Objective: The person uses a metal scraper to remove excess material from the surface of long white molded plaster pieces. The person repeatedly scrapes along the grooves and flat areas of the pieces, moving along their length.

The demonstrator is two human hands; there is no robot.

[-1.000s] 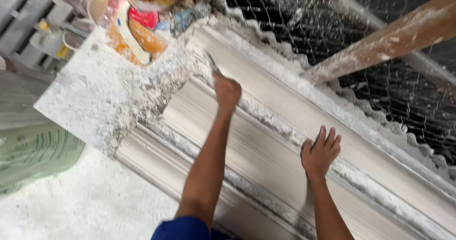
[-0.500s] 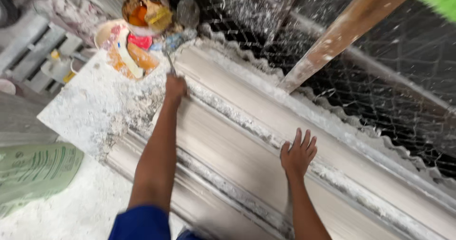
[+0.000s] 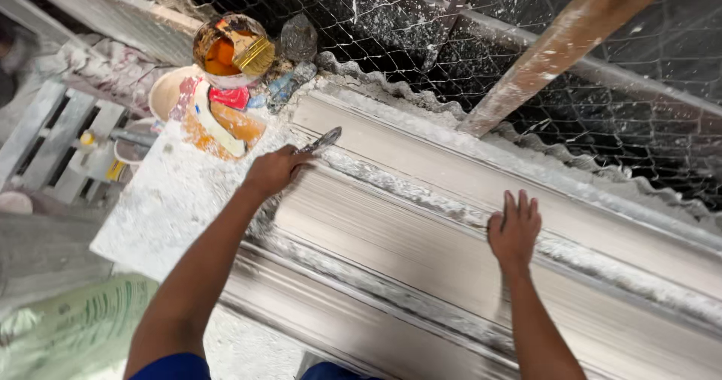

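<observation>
The left hand [image 3: 274, 171], gripping what seems a scraper [image 3: 322, 140], has moved further up the plaster moulding [image 3: 421, 237], while the right hand [image 3: 514, 229] stays flat, fingers spread.

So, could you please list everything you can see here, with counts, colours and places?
moulding: one long piece, pale grey-white, ridged, running diagonally across the middle
scraper blade: one, metal, at the moulding's upper left end
tin: one, holding orange liquid, top left
brush: one, yellowish bristles, resting across the tin
bucket: one, cream, left of the moulding's end
wire mesh: one, dark, plaster-spattered, behind
wooden beam: one, brown, slanting at top right
sack: one, green, bottom left
left hand: gripping the scraper blade
right hand: flat on the moulding, fingers spread
</observation>
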